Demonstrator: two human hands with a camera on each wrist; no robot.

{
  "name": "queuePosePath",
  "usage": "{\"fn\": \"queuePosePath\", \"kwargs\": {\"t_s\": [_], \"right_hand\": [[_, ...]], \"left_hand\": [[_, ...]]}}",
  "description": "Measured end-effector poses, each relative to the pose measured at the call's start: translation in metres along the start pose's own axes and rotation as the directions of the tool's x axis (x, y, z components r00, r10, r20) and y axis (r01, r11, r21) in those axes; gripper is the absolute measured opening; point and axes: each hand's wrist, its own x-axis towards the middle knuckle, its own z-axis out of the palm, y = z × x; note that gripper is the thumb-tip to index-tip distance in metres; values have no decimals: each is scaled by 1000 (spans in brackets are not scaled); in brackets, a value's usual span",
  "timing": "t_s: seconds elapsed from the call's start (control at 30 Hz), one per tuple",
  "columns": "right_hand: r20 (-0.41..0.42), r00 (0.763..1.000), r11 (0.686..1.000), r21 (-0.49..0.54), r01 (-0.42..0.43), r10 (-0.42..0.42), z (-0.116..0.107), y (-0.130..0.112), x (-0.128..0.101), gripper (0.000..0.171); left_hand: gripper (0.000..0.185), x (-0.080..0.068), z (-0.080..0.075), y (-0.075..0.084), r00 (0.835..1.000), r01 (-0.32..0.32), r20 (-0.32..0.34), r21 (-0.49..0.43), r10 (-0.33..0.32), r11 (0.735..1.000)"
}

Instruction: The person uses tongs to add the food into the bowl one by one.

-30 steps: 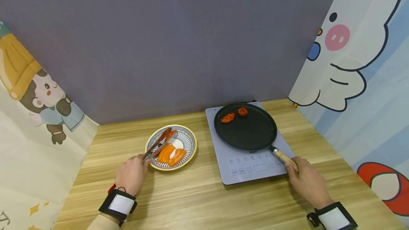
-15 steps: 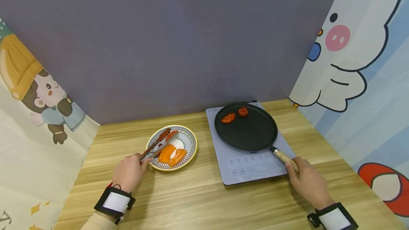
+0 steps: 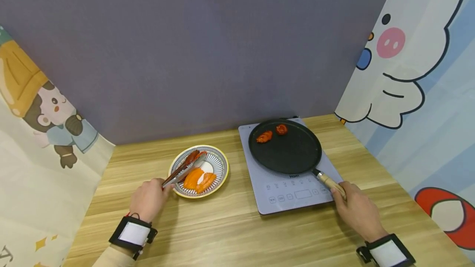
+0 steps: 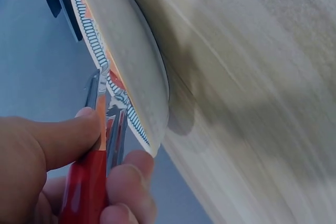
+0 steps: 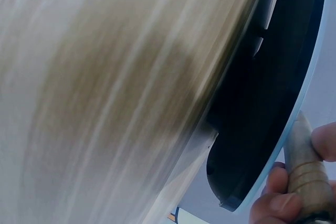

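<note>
My left hand (image 3: 147,199) grips a pair of tongs (image 3: 183,174), whose red handle (image 4: 86,190) shows in the left wrist view. The tongs' arms stand close together over a reddish food piece (image 3: 201,153) on the patterned plate (image 3: 225,168); whether they pinch it is hard to tell. Two orange food pieces (image 3: 193,178) lie in front on the same plate. My right hand (image 3: 358,209) holds the wooden handle (image 3: 330,184) of a flat black frying pan (image 3: 293,153). Near the pan's back left edge lie two reddish-brown food pieces (image 3: 264,137), one longer and one rounder.
Under the pan is a pale induction cooktop (image 3: 285,205) with touch controls along its front. Plate and cooktop stand apart on the wooden table (image 3: 222,234). A grey panel (image 3: 204,52) rises behind, with cartoon-printed sheets at both sides.
The tongs' arms have come closer together over the reddish piece. My left hand has shifted slightly left. The right hand and pan have stayed in place.
</note>
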Motion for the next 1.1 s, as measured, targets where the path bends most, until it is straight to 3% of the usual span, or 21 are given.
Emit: {"fn": "queuePosePath", "kwargs": {"t_s": [0.3,0.57,1.1], "right_hand": [[-9,1000,1000,-2,8,-8,0,-1,0,33],[-11,1000,1000,-1,14,-14,0,-1,0,31],[1,1000,1000,8,10,-10,0,1,0,35]], "left_hand": [[26,-2,3,1,1000,-16,1,16,16,1000],[24,-4,7,1,997,-57,-56,60,60,997],[25,-5,11,5,990,-86,-101,84,94,993]]}}
